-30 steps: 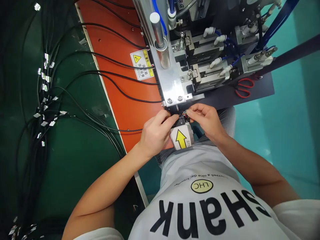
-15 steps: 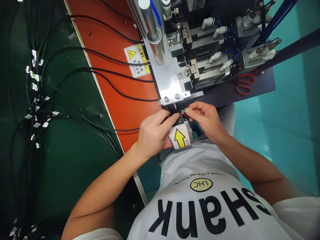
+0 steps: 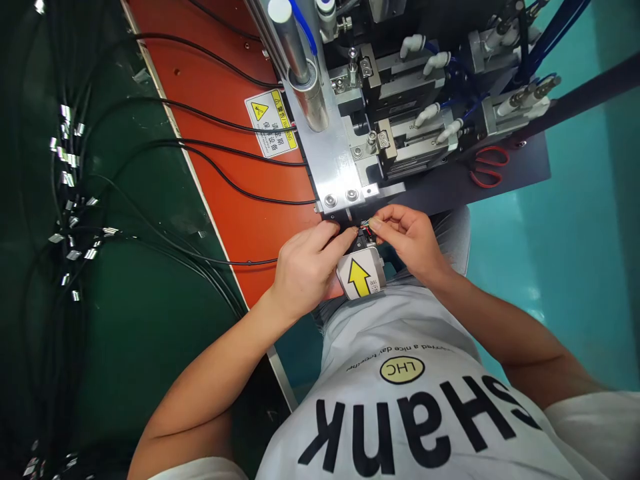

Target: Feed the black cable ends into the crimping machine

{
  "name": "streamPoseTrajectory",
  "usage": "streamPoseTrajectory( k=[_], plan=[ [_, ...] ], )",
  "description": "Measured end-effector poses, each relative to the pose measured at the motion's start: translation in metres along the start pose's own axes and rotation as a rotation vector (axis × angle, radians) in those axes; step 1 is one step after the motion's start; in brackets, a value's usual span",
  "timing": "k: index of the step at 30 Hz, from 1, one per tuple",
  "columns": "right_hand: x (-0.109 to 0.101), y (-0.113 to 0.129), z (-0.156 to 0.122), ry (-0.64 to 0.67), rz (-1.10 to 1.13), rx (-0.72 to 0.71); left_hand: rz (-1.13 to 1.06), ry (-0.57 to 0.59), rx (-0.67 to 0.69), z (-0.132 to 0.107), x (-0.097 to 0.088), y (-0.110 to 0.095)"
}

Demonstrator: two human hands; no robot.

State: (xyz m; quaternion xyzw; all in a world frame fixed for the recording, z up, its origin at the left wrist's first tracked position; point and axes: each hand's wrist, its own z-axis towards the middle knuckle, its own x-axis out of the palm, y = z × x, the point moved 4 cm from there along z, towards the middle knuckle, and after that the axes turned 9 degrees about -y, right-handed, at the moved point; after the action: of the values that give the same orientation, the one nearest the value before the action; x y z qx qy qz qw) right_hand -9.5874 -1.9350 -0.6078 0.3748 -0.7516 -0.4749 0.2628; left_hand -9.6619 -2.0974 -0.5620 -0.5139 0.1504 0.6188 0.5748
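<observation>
My left hand (image 3: 306, 265) is closed at the front of the machine, thumb and forefinger pressed together. A black cable (image 3: 250, 263) runs across the orange tabletop and in under this hand; its gripped part is hidden. Across from it, my right hand (image 3: 407, 239) pinches the thin coloured wires (image 3: 367, 230) between thumb and forefinger. These wires show in the small gap between both hands, over a small dark fixture. Just below sits a metal block with a yellow arrow label (image 3: 359, 277). The wire tips are too small to make out.
The machine's metal plate (image 3: 334, 175) and pneumatic cylinders (image 3: 413, 137) stand ahead. Red-handled scissors (image 3: 487, 167) lie on the dark base at right. More black cables (image 3: 225, 130) cross the orange tabletop (image 3: 210, 180). Many silvery-ended cables (image 3: 70, 180) lie on the green surface at left.
The machine and tabletop appear slightly further left in view. Both hands hold nearly the same pose, and the coloured wires stay between them.
</observation>
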Motion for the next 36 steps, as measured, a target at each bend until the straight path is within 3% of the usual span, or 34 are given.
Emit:
streamPoseTrajectory(
  k=[7, 16, 36],
  plan=[
    [-0.0001, 0.0043, -0.0011, 0.0, -0.075, -0.061, 0.036, 0.016, 0.038, -0.0007, 0.0007, 0.0005],
    [-0.0005, -0.0002, 0.0015, 0.055, -0.009, 0.056, 0.022, 0.007, 0.037, -0.0012, 0.001, 0.0016],
    [-0.0002, 0.0012, 0.0012, 0.037, -0.022, 0.015, 0.024, 0.024, 0.044, -0.0012, 0.0013, 0.0025]
  ],
)
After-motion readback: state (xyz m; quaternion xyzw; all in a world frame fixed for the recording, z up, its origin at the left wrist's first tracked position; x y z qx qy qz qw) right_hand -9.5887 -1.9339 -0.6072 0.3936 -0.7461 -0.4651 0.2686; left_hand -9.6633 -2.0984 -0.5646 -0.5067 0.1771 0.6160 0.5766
